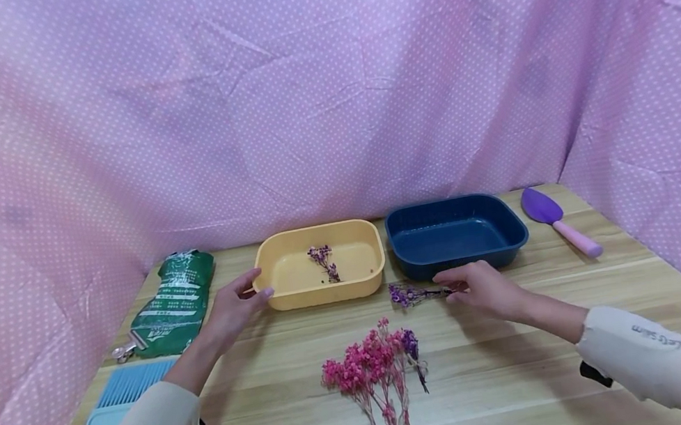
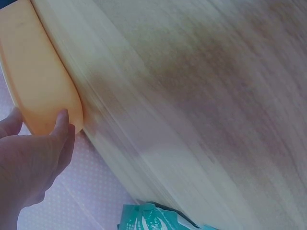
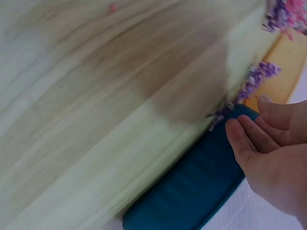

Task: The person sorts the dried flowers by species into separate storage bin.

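Observation:
My left hand (image 1: 239,308) is at the left end of a yellow tray (image 1: 325,297), its fingertips and thumb at the rim, fingers loosely extended. A small purple dried flower sprig (image 1: 323,260) lies inside that tray. Just in front of a dark blue tray (image 1: 459,260), my right hand (image 1: 489,288) reaches over the stem end of another purple dried flower sprig (image 3: 249,86). A gap shows between its thumb and fingers. Closer to me lies a bunch of pink dried flowers (image 1: 367,364), with a darker purple sprig (image 1: 410,345) at its right side.
At the left lies a green bag (image 1: 177,301) closed with a metal clip (image 1: 129,346). In front of it is a light blue brush-like tool (image 1: 108,418). A trowel (image 1: 543,207) with a purple blade and pink handle is at the right. Dotted pink cloth (image 1: 303,104) hangs behind the table.

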`<state>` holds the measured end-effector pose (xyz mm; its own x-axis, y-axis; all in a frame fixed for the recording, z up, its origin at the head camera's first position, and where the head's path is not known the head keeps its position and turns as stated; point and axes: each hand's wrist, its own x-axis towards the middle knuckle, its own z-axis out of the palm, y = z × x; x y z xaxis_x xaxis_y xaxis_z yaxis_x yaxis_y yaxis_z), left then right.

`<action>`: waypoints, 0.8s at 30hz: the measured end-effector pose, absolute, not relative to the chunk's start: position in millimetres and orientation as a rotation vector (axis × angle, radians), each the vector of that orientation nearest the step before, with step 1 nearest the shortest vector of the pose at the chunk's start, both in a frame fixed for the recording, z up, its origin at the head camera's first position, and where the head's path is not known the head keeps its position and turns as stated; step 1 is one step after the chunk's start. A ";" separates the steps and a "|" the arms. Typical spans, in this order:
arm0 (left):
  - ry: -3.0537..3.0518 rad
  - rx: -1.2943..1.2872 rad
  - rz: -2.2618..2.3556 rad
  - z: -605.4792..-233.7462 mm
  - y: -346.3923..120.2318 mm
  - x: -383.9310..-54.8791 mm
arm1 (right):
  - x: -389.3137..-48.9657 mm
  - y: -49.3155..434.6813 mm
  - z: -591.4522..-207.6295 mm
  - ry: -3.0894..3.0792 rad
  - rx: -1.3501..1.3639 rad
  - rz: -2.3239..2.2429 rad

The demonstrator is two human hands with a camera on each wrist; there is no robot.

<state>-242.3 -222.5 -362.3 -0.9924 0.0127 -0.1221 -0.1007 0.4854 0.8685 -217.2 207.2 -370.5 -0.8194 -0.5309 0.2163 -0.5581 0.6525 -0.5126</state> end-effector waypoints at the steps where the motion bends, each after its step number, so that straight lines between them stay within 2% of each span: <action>1: 2.612 -0.080 1.533 -362.3 -222.4 -242.3 | -217.8 205.8 -373.4 -2.794 0.955 0.855; 6: 2.627 -0.092 1.509 -362.2 -221.4 -242.2 | -222.0 196.0 -383.0 -2.747 1.064 0.714; 16: 2.633 -0.083 1.494 -364.2 -223.0 -243.7 | -227.6 181.3 -389.6 -2.777 1.109 0.306; 21: 2.616 -0.084 1.515 -364.9 -223.8 -244.7 | -227.0 180.5 -378.3 -2.788 1.166 0.595; 24: 2.607 -0.086 1.532 -364.7 -223.9 -244.7 | -226.5 181.4 -366.5 -2.825 1.109 0.873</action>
